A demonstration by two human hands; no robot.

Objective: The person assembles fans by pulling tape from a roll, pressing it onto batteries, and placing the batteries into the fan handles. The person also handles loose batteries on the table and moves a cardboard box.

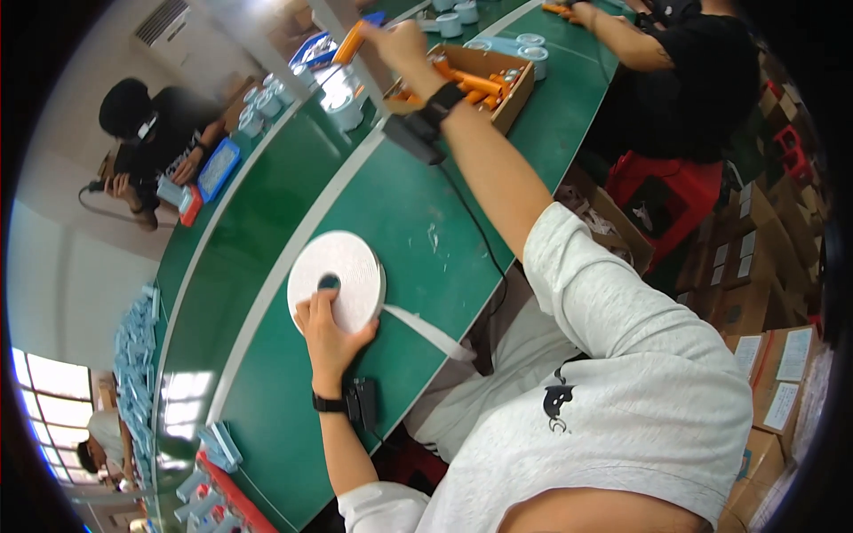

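Observation:
A large white roll of tape (348,258) lies flat on the green table (426,266), its loose strip (431,335) trailing right past the table edge. My left hand (330,342) grips the near side of the roll, with fingertips at its dark core hole and the thumb on its edge. Far off at the top, my right arm is stretched out. My right hand (404,46) is closed on an orange elongated part (350,43), whose exact kind I cannot make out. Below that hand stands a cardboard box (522,96) holding several orange parts (475,86).
Pale blue round parts (345,113) stand along the conveyor belt (267,191) beyond a light rail. A blue tray (219,169) lies before a co-worker (147,133). Another person (684,89) sits at the upper right near a red stool (671,191). A black cable (475,218) crosses the table.

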